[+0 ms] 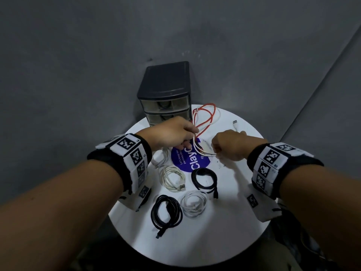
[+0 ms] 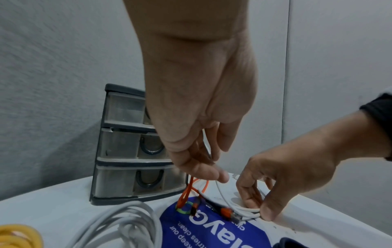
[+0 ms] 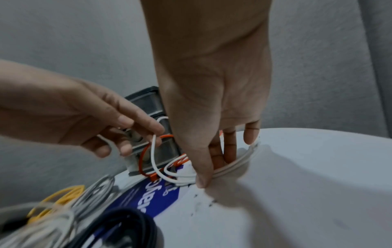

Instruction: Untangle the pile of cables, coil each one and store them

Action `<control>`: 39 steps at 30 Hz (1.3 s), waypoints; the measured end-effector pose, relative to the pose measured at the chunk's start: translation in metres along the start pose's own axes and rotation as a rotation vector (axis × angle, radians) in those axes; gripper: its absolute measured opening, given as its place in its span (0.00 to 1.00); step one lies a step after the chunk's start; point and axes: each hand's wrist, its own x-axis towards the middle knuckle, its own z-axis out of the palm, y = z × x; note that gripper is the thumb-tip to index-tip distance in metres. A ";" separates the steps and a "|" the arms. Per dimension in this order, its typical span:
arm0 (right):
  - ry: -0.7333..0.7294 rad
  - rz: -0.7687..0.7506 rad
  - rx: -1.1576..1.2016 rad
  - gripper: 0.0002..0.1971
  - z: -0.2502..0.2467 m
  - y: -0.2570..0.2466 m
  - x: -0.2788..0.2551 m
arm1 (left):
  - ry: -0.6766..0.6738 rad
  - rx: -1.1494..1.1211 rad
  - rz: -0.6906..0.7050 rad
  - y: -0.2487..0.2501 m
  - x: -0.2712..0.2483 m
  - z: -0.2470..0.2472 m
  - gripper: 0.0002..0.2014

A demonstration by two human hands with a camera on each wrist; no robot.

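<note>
We note the round white table (image 1: pixel 224 241) carrying everything, with the dark drawer unit (image 1: pixel 165 89) at its far edge, all drawers shut. On the near half lie four finished coils: two black (image 1: pixel 167 212), two white (image 1: pixel 173 178). Far of centre sits the last tangle, the orange cable (image 1: pixel 207 116) wound with a white cable (image 1: pixel 203 151).

Our left hand (image 1: pixel 172 133) has its fingers curled, pinching raised loops of both cables. Our right hand (image 1: pixel 228 146) has its fingers bent round a bundle of white strands, thumb pressing them to the table.

Risk, as we judge it: pulling the loops apart while the orange plug (image 2: pixel 226 211) lies across the white strands could tighten the crossing or drag the partly gathered white bundle loose.

Unclear: how the two cables cross under our hands. A yellow coil (image 3: pixel 61 198) shows in the wrist views only; in the head view our left wrist hides it. Drawer contents cannot be made out.
</note>
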 end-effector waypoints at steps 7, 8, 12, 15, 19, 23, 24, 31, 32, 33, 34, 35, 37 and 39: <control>0.212 0.084 0.448 0.10 -0.011 0.016 -0.014 | 0.100 0.012 0.188 0.022 -0.009 -0.012 0.18; 0.263 0.101 0.547 0.10 -0.013 0.018 -0.020 | 0.135 -0.016 0.204 0.027 -0.010 -0.015 0.17; 0.453 0.162 0.730 0.11 -0.027 0.028 -0.045 | 0.231 -0.129 0.284 0.048 -0.016 -0.024 0.18; 0.515 0.176 0.801 0.09 -0.043 0.034 -0.061 | 0.285 -0.195 0.333 0.060 -0.021 -0.028 0.18; 0.706 0.270 0.958 0.09 -0.057 0.034 -0.075 | 0.366 -0.262 0.398 0.065 -0.030 -0.032 0.17; 0.967 0.282 1.247 0.11 -0.068 0.024 -0.081 | 0.428 -0.244 0.479 0.066 -0.039 -0.040 0.16; 1.025 0.260 1.306 0.10 -0.072 0.021 -0.083 | 0.442 -0.235 0.502 0.067 -0.043 -0.042 0.17; 1.251 0.128 1.438 0.10 -0.109 0.002 -0.100 | 0.532 -0.265 0.560 0.075 -0.069 -0.063 0.23; 1.271 0.108 1.434 0.10 -0.115 0.001 -0.102 | 0.546 -0.254 0.566 0.077 -0.073 -0.066 0.23; 1.290 0.094 1.426 0.09 -0.120 -0.001 -0.105 | 0.556 -0.249 0.572 0.080 -0.077 -0.069 0.24; 1.302 0.082 1.424 0.09 -0.124 -0.003 -0.108 | 0.559 -0.253 0.581 0.083 -0.081 -0.073 0.24; 1.307 0.072 1.429 0.08 -0.127 -0.005 -0.111 | 0.563 -0.265 0.590 0.086 -0.085 -0.075 0.25; 1.311 0.052 1.450 0.08 -0.132 -0.011 -0.117 | 0.574 -0.319 0.624 0.093 -0.093 -0.080 0.25; 1.294 0.022 1.452 0.08 -0.135 -0.017 -0.125 | 0.588 -0.426 0.665 0.100 -0.101 -0.081 0.26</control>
